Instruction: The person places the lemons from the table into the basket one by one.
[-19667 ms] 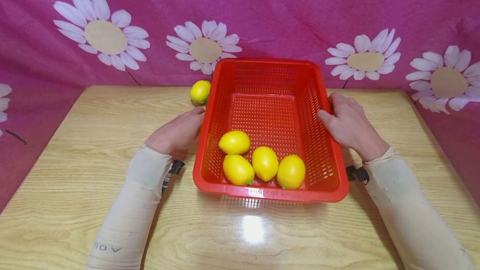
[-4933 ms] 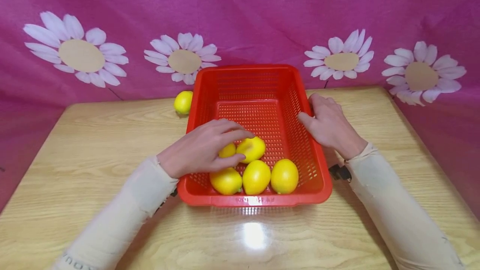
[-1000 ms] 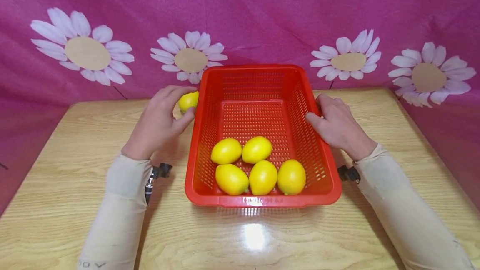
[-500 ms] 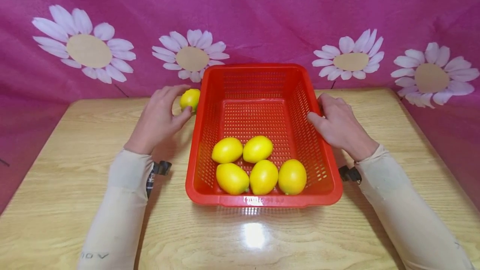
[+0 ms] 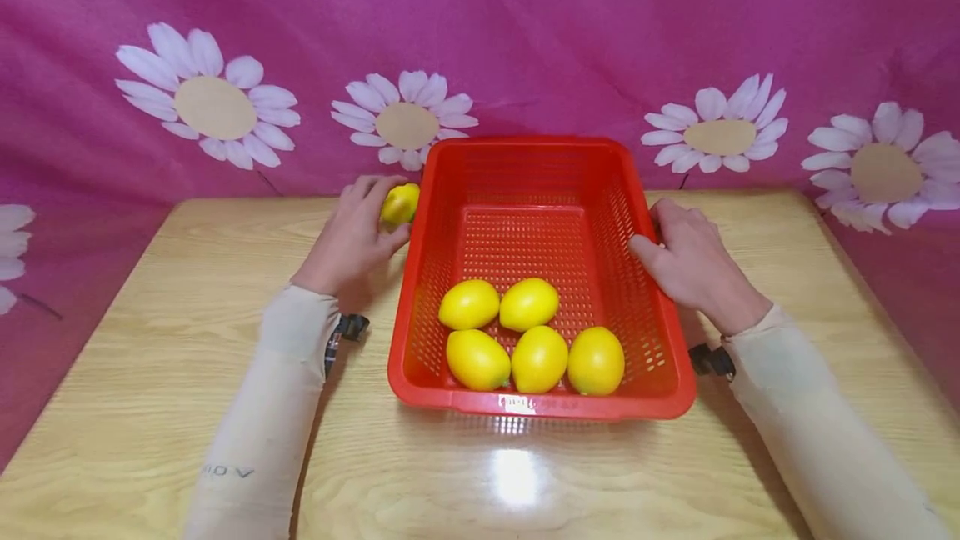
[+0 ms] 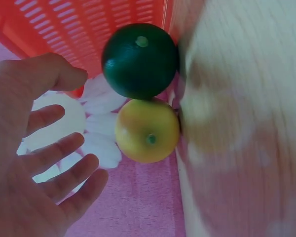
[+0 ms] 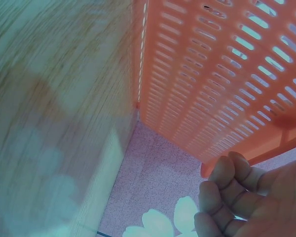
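My left hand (image 5: pixel 351 236) is at the basket's outer left side, fingers and thumb spread on either side of a yellow lemon (image 5: pixel 400 203). In the left wrist view, loosely bent fingers (image 6: pixel 69 153) show apart from that lemon (image 6: pixel 150 133). Against it sits a dark green round fruit (image 6: pixel 138 64), close beside the basket wall; the basket hides it in the head view. My right hand (image 5: pixel 693 261) grips the right rim of the red plastic basket (image 5: pixel 637 407), thumb over the edge. Inside, several lemons (image 5: pixel 531 304) lie in two rows at the near end.
The light wood table (image 5: pixel 187 340) extends around the basket, its back edge meeting a pink cloth (image 5: pixel 540 32) with white daisies. Perforated basket walls (image 7: pixel 187 74) rise beside the right hand. Long pale sleeves cover both forearms, with a dark camera (image 5: pixel 352 326) at the left wrist.
The left hand has let go of a lemon inside the basket, then moved out left to the lemon outside. More lemons lie inside than at first. The right hand keeps its grip.
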`<state>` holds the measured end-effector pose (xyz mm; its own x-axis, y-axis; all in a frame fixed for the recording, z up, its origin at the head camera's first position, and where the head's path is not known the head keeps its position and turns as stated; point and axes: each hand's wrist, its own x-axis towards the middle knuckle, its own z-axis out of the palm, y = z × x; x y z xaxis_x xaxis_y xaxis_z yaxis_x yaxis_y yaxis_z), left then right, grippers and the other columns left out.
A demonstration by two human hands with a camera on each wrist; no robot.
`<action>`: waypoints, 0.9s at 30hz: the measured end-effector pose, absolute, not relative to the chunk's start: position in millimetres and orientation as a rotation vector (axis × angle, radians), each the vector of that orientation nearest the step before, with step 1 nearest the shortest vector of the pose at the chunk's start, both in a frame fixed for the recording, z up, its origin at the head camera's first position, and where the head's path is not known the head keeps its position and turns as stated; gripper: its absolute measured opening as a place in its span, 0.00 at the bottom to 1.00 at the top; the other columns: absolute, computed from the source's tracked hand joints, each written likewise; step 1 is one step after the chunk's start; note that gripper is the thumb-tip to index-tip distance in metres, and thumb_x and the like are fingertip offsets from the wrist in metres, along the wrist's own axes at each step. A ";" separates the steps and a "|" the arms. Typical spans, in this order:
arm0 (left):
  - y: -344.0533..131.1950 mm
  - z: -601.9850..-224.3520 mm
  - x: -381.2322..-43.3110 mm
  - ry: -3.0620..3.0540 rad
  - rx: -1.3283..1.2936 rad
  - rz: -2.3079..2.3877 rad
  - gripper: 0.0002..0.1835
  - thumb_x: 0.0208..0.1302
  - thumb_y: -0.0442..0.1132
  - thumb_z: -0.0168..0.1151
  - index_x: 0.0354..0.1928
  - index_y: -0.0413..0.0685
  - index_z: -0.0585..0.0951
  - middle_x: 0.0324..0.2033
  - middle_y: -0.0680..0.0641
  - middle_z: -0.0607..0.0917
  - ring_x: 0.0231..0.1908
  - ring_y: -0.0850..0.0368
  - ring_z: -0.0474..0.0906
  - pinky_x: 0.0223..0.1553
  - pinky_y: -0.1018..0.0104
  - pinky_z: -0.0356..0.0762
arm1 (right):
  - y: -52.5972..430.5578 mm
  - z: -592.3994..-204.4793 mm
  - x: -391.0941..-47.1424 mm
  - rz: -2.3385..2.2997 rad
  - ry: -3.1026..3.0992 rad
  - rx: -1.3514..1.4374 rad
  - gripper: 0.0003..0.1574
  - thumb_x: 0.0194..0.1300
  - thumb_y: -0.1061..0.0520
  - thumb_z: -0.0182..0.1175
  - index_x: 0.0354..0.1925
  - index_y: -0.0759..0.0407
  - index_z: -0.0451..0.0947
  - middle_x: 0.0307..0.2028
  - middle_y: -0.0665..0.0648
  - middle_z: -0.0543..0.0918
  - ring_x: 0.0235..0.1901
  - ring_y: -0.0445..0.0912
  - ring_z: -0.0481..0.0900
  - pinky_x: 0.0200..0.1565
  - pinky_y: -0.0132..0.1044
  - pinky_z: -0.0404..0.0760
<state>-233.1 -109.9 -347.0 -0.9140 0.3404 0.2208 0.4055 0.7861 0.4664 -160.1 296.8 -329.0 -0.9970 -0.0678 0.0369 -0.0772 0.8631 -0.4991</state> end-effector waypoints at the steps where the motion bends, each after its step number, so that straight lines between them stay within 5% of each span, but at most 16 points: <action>1: -107.1 -349.2 -235.2 -2.857 -0.604 -0.796 0.34 0.67 0.43 0.66 0.73 0.52 0.69 0.68 0.41 0.72 0.66 0.43 0.67 0.69 0.40 0.73 | 299.0 -329.8 -158.7 0.805 -3.016 0.110 0.23 0.72 0.50 0.50 0.54 0.66 0.73 0.41 0.66 0.83 0.40 0.56 0.79 0.32 0.37 0.78; 12: -103.0 -357.2 -250.2 -2.967 -0.607 -0.810 0.40 0.65 0.37 0.69 0.77 0.55 0.65 0.74 0.41 0.65 0.71 0.41 0.60 0.70 0.39 0.73 | 301.1 -332.2 -156.1 0.784 -3.042 0.105 0.23 0.72 0.49 0.51 0.55 0.66 0.72 0.41 0.65 0.82 0.39 0.55 0.79 0.31 0.38 0.81; 19: -110.7 -356.9 -252.6 -3.010 -0.598 -0.773 0.40 0.64 0.29 0.65 0.76 0.57 0.66 0.75 0.41 0.64 0.74 0.41 0.57 0.72 0.36 0.70 | 293.8 -330.8 -158.8 0.750 -3.030 0.105 0.22 0.72 0.49 0.51 0.53 0.64 0.73 0.42 0.65 0.81 0.44 0.57 0.73 0.38 0.43 0.71; 27: -115.5 -357.1 -256.8 -2.966 -0.628 -0.792 0.42 0.64 0.26 0.64 0.77 0.60 0.64 0.77 0.41 0.59 0.75 0.41 0.55 0.67 0.37 0.76 | 291.9 -328.4 -160.3 0.826 -3.030 0.107 0.23 0.72 0.50 0.51 0.55 0.65 0.72 0.43 0.66 0.82 0.41 0.56 0.78 0.34 0.39 0.80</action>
